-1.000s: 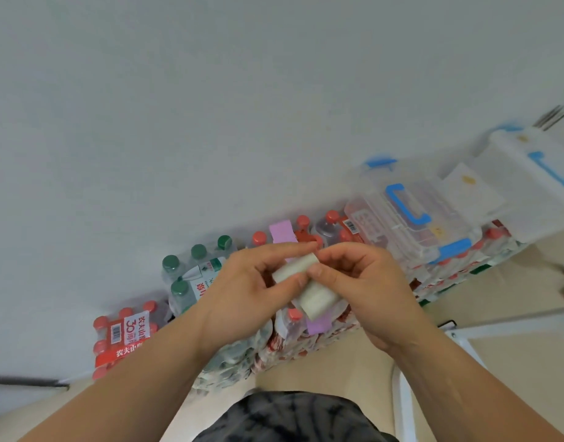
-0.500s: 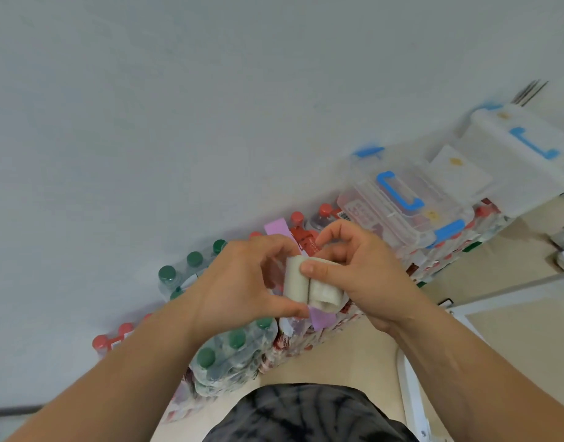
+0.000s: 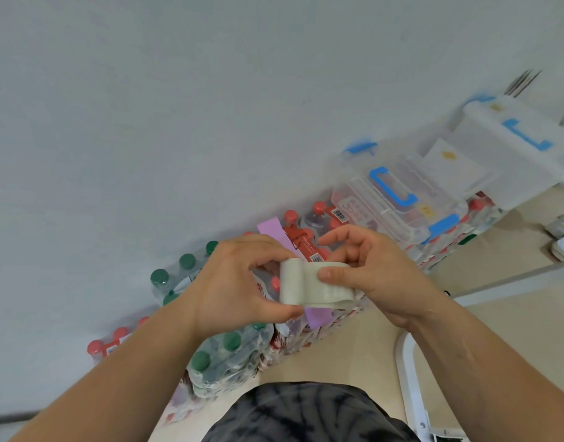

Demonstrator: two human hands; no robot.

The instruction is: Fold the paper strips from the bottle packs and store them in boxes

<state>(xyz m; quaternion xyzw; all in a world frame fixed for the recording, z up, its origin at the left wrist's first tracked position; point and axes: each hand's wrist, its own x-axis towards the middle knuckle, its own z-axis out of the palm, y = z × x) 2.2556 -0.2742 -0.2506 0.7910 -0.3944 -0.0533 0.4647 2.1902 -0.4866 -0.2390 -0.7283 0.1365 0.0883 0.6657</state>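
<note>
A pale white paper strip (image 3: 309, 287), bent over into loose folds, is held between both hands above the bottle packs. My left hand (image 3: 239, 282) pinches its left fold between thumb and fingers. My right hand (image 3: 373, 269) grips the right part, thumb pressed on top, index finger raised. A purple paper strip (image 3: 274, 232) lies across a red-capped bottle pack (image 3: 306, 244) just behind the hands. Two clear boxes with blue handles and latches stand on packs at the right: the nearer box (image 3: 398, 199) and the farther box (image 3: 516, 145).
Shrink-wrapped packs of green-capped bottles (image 3: 223, 355) and red-capped bottles (image 3: 108, 346) line the white wall (image 3: 210, 106). A white table edge (image 3: 411, 378) is at lower right, over the beige floor (image 3: 344, 355). My dark patterned clothing (image 3: 306, 413) fills the bottom middle.
The strip has been turned and folded over further, and now shows a wider looped fold. Both hands shifted slightly right and the view tilted, with the boxes now higher at the right.
</note>
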